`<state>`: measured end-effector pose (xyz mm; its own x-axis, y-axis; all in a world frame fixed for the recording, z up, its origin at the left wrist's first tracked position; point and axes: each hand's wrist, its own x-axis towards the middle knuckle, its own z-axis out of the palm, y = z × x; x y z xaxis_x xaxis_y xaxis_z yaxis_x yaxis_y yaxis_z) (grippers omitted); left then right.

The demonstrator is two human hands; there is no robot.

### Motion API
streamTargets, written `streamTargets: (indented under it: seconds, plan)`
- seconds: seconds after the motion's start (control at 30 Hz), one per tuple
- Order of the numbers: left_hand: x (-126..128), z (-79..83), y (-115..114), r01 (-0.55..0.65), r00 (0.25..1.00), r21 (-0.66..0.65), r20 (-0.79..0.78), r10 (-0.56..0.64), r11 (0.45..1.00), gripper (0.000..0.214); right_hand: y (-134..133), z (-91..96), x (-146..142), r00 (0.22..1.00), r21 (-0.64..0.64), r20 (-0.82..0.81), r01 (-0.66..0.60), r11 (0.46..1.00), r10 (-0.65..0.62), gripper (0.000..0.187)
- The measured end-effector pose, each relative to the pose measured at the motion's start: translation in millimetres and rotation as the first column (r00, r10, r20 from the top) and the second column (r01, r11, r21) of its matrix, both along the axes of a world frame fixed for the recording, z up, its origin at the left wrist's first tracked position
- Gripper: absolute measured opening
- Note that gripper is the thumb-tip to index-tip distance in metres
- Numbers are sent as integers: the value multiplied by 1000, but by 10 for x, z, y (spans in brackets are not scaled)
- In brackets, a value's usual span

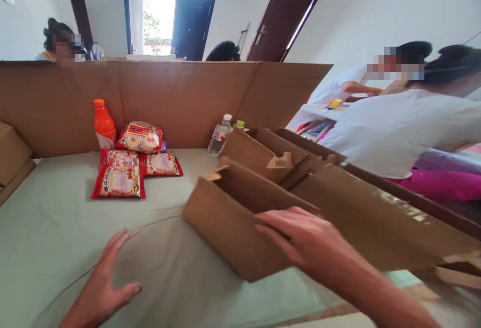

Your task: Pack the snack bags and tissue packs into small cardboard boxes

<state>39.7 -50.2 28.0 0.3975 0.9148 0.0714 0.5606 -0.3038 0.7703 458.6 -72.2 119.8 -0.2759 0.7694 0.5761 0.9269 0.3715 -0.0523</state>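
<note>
"While I watch from a distance, which grip is nearer the open cardboard box (221, 217)?"

"My right grip (302, 232). The box lies to its left and slightly beyond, long axis slanting from far left to near right; I cannot tell whether its base sits flat on the cloth-covered desk (56, 207)."

"And how does each grip stand?"

"The right is clamped on the box's near rim, thumb and fingers close together. My left grip (103, 283) is spread, holding nothing, with red snack packets (119, 182) beyond it."
</note>
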Motion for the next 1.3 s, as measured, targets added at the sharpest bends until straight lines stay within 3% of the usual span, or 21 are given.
streamTargets:
  seconds: [0.1,0.2,0.3,0.47,0.53,0.6,0.67,0.73,0.83,0.93,1.0,1.1,1.3]
  plan:
    - [-183,53,-13,-87,989,44,120,82,995,103,38,234,-778,942,-146,48,-322,936,332,30]
    - [-346,90,-79,-92,973,35,218,82,995,122,57,277,-1301,843,-215,1,-526,823,538,33]
    - [-464,135,-124,-97,950,-37,295,104,995,126,93,197,-1534,758,-211,-59,-646,734,650,31]
    - [-479,186,-33,-95,953,-124,277,126,988,127,136,235,-1530,722,-205,-173,-692,692,670,22]
    - [-483,176,25,-71,949,-95,299,97,993,129,146,334,-1417,718,-173,-228,-695,698,658,21]
    - [-535,148,55,-24,943,-63,331,43,998,129,229,410,-1285,757,-105,-317,-627,772,571,26]
    - [-635,110,39,12,942,-46,336,4,999,127,458,407,-1219,803,-60,-422,-489,871,421,24]
    - [-753,72,-20,15,950,-40,312,-2,999,125,863,299,-1302,841,-124,-462,-375,919,281,25]
    - [-881,52,-148,-37,968,-68,245,53,997,125,1667,5,-1717,941,-356,-278,-289,889,195,27]
    - [-917,80,-267,-114,974,-130,178,137,985,122,2388,-267,-2236,960,-435,-163,-276,857,226,40]
    - [-919,95,-325,-145,973,-153,158,170,977,122,2672,-370,-2490,964,-477,-96,-264,839,248,37]
    - [-933,73,-374,-169,966,-159,167,196,973,123,2729,-417,-2651,948,-538,-1,-269,799,319,15]
    - [-993,32,-370,-145,967,-140,187,170,979,124,2159,-417,-2425,915,-567,51,-303,766,400,4]
